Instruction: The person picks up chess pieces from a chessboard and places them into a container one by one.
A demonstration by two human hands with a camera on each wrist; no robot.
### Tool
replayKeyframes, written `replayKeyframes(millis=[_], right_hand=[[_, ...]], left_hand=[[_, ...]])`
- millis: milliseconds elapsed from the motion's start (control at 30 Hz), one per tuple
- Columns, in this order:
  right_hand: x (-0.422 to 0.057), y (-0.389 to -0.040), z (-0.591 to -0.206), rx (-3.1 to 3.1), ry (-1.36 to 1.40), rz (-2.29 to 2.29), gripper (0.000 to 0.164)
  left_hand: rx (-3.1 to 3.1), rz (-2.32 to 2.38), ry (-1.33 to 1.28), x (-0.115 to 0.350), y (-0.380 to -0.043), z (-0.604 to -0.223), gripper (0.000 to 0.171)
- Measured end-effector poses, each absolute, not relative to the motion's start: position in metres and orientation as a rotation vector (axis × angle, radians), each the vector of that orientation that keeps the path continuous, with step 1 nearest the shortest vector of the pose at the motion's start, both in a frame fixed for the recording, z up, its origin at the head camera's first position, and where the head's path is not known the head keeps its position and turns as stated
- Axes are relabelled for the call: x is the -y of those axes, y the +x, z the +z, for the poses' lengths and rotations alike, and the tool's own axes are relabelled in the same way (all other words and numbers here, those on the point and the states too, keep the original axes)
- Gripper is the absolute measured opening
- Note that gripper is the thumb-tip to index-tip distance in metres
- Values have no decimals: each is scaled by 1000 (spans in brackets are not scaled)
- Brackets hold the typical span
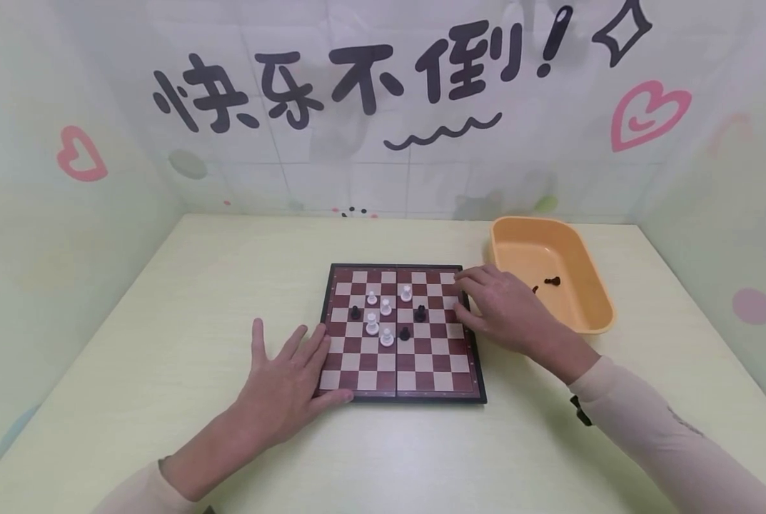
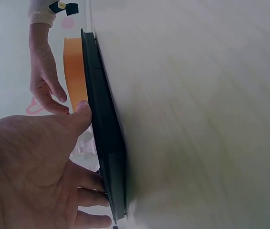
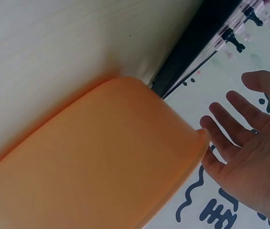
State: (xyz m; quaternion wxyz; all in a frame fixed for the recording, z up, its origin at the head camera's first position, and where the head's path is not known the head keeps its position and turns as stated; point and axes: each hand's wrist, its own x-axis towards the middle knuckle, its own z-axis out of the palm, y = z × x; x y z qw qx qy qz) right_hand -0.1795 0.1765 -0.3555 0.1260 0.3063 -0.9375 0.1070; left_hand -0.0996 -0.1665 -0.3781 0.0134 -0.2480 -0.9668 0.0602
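Note:
A chessboard (image 1: 415, 382) with dark red and cream squares lies on the table, its edge dark. Several white chess pieces (image 1: 373, 325) and a few black chess pieces (image 1: 420, 314) stand around its middle. My left hand (image 1: 286, 392) is spread at the board's left side, fingers along that edge and thumb at the front corner. In the left wrist view, the thumb of the left hand (image 2: 35, 160) rests at the board's dark side (image 2: 107, 119). Over the board's right edge, my right hand (image 1: 501, 307) has loosely bent fingers; the right wrist view shows nothing in the right hand (image 3: 252, 136).
An orange plastic bin (image 1: 591, 285) stands right behind the right hand, close to the board. Inside it lies a black chess piece (image 1: 552, 281), with part of another showing beside the hand. A printed white backdrop (image 1: 344, 178) rises behind the table.

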Motion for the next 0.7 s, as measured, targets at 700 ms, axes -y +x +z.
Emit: replayKeyframes(millis=[700], right_hand=[[-155, -181, -363, 2713, 966, 300, 22]], left_hand=[[3021, 161, -772, 167, -100, -380, 90]])
